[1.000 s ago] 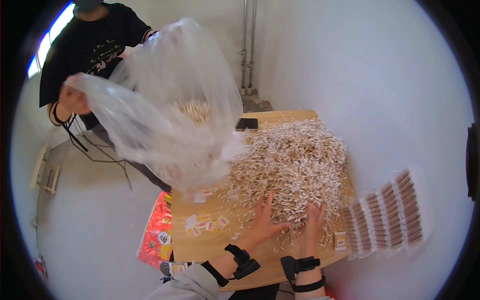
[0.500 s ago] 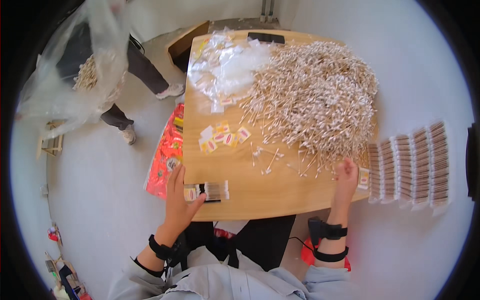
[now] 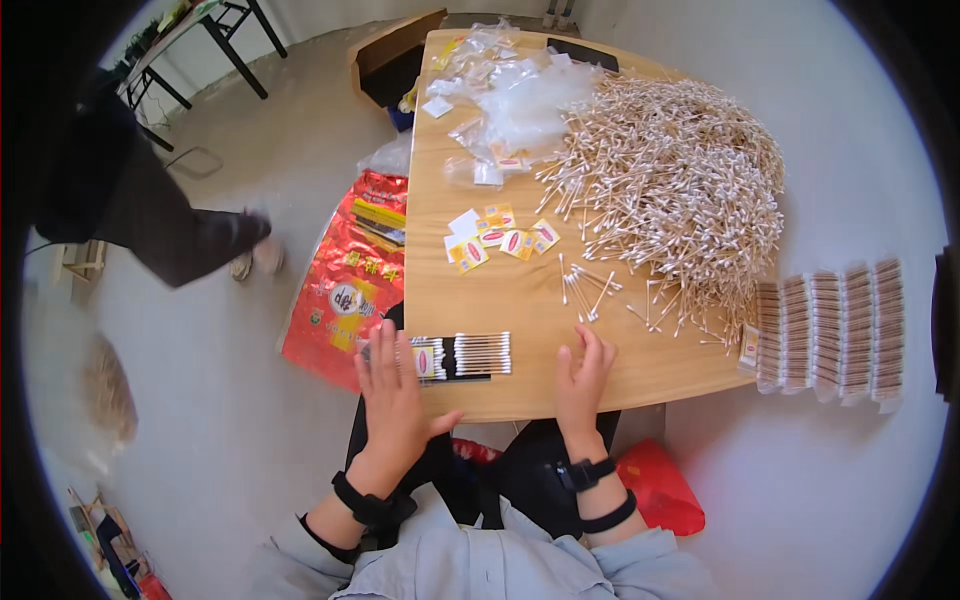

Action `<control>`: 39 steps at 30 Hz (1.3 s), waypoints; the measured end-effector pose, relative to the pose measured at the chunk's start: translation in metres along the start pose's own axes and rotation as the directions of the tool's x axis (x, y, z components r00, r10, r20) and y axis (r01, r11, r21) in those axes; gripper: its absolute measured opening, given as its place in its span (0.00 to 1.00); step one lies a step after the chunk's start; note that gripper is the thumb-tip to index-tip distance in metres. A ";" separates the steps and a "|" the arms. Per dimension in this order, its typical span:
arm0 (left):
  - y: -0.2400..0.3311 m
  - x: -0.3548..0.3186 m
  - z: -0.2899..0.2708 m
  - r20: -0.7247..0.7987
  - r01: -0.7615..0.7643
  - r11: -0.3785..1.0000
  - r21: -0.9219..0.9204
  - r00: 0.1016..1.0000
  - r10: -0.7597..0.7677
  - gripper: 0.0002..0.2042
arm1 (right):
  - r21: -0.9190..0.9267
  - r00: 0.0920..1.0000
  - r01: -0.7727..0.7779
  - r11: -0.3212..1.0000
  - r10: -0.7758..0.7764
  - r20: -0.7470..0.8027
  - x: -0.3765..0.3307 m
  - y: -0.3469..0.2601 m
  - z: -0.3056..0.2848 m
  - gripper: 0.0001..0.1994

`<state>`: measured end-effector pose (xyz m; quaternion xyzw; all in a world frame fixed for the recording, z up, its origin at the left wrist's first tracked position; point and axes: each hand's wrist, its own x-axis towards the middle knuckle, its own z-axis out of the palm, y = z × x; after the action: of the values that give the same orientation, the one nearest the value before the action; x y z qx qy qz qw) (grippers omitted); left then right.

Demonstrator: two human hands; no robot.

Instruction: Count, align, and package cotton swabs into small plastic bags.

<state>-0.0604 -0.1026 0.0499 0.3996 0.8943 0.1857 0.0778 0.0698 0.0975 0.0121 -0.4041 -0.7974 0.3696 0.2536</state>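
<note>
The left hand (image 3: 392, 385) lies flat, fingers wide, touching a pack of cotton swabs (image 3: 463, 355) lying sideways on the wooden counter (image 3: 520, 300). The right hand (image 3: 583, 375) rests flat, empty, fingers spread.

Wooden table (image 3: 520, 300), centre frame. Big heap of cotton swabs (image 3: 680, 190) at 1 o'clock; clear plastic bags (image 3: 520, 100) at 12. Small yellow-red labels (image 3: 500, 240) mid-table. Left hand (image 3: 395, 395) flat at the near edge, beside a packed row of swabs (image 3: 465, 355). Right hand (image 3: 583, 375) flat at 6. Filled swab packs (image 3: 830, 325) at 3. Red bag (image 3: 345, 280) on the floor at 9.
</note>
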 end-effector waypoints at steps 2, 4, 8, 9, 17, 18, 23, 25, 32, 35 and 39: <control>0.012 0.003 0.007 0.056 -0.056 0.998 -0.024 0.997 0.057 0.62 | -0.075 0.987 0.144 0.987 -0.149 -0.061 0.006 -0.007 0.023 0.19; 0.023 0.012 0.023 0.055 -0.126 0.992 -0.008 0.990 0.126 0.62 | -0.085 0.981 0.186 0.979 -0.190 -0.043 0.010 -0.014 0.040 0.20; 0.041 0.020 0.040 0.138 -0.128 0.992 0.016 0.983 0.124 0.61 | -0.118 0.981 0.180 0.977 -0.186 -0.045 0.014 -0.014 0.049 0.20; 0.041 0.019 0.045 0.143 -0.123 0.992 0.011 0.983 0.120 0.61 | -0.123 0.981 0.185 0.975 -0.191 -0.041 0.016 -0.013 0.049 0.20; 0.034 0.011 0.069 0.128 -0.116 0.990 0.083 0.986 0.105 0.59 | -0.289 0.964 0.258 0.922 -0.268 0.005 0.018 -0.027 0.069 0.21; 0.035 0.012 0.069 0.148 -0.116 0.988 0.099 0.984 0.101 0.59 | -0.337 0.950 0.299 0.893 -0.313 0.014 0.019 -0.024 0.074 0.21; 0.038 0.011 0.062 0.169 -0.090 0.983 0.157 0.984 0.063 0.58 | -0.436 0.900 0.405 0.804 -0.433 0.037 0.019 -0.017 0.086 0.20; 0.037 0.011 0.062 0.174 -0.087 0.986 0.142 0.983 0.062 0.58 | -0.438 0.895 0.415 0.798 -0.444 0.041 0.020 -0.017 0.087 0.20; 0.035 0.009 0.066 0.142 -0.087 0.993 0.078 0.987 0.075 0.56 | -0.393 0.905 0.401 0.827 -0.423 0.034 0.019 -0.019 0.089 0.19; 0.029 0.012 0.053 0.108 -0.102 0.993 -0.056 0.988 0.108 0.53 | -0.405 0.899 0.419 0.812 -0.433 0.061 0.023 -0.025 0.091 0.19; -0.016 0.014 0.018 -0.049 -0.062 0.995 -0.076 0.997 0.058 0.49 | -0.455 0.882 0.443 0.772 -0.466 0.068 0.021 -0.017 0.091 0.20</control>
<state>-0.0755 -0.0973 0.0268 0.4186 0.8756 0.2316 0.0666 -0.0133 0.0738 -0.0264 -0.2562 -0.9289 0.0888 0.2522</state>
